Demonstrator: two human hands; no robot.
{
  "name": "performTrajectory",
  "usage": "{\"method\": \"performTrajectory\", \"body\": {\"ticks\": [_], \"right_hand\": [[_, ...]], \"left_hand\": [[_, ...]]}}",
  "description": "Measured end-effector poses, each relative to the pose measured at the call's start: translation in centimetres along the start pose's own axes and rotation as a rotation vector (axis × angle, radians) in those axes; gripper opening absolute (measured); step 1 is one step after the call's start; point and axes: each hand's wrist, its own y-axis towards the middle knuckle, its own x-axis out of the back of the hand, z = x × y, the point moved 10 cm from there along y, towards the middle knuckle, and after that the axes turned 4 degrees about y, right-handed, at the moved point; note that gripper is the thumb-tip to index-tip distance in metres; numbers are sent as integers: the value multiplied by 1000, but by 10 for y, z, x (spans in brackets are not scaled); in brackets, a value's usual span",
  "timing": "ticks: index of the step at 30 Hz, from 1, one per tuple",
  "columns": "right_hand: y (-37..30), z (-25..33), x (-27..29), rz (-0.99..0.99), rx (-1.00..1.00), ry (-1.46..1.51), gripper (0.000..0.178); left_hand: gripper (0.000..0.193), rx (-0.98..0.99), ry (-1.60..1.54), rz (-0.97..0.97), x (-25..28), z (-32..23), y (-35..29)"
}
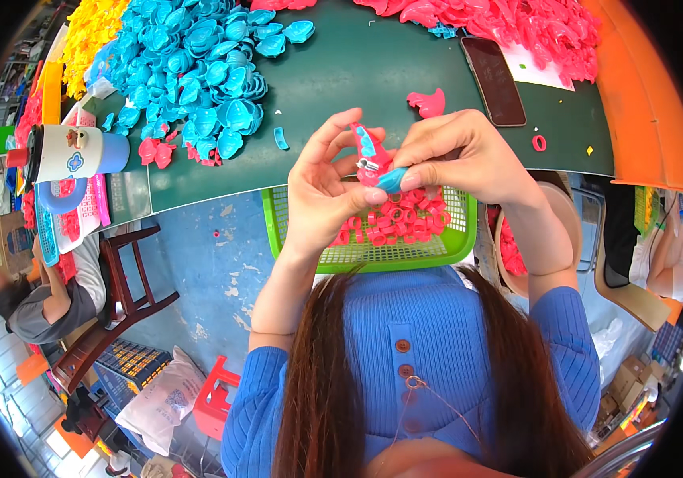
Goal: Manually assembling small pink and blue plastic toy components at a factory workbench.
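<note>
Above the green basket (441,256), my left hand (317,187) pinches a pink plastic part (376,137) with a blue toothed strip along it. A small silvery metal piece (367,165), perhaps a spring or pin, shows on it. My right hand (473,155) grips a blue plastic shell piece (392,180) between thumb and fingers, pressed against the pink part. Fingers hide how the two meet. Beneath my hands, many small pink rings (409,223) lie in the basket. A loose pink shell (427,103) rests on the green table (333,72) just beyond my right hand.
Piles of blue shells (190,72), yellow parts (90,40) and pink shells (533,32) cover the table's far side. A phone (494,82) lies at the right; a white cup (78,153) is at the left. A bin (545,231) stands right of the basket. Another person (51,303) sits at left.
</note>
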Motion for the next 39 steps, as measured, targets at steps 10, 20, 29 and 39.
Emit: {"method": "performTrajectory", "body": {"ticks": [10,20,29,39], "right_hand": [[-3,3,7,-101,114,-40,17],[-8,13,8,-205,285,-303,18],[-9,19,5,-265,391,-362,19],[-26,1,73,-699,276,-571,27]], "left_hand": [[78,-16,-19,10,0,-5,2],[78,23,-106,-79,3,3,-1],[74,-156,47,-150,3,-6,-7],[71,-315,216,-172,12,-12,-13]]}}
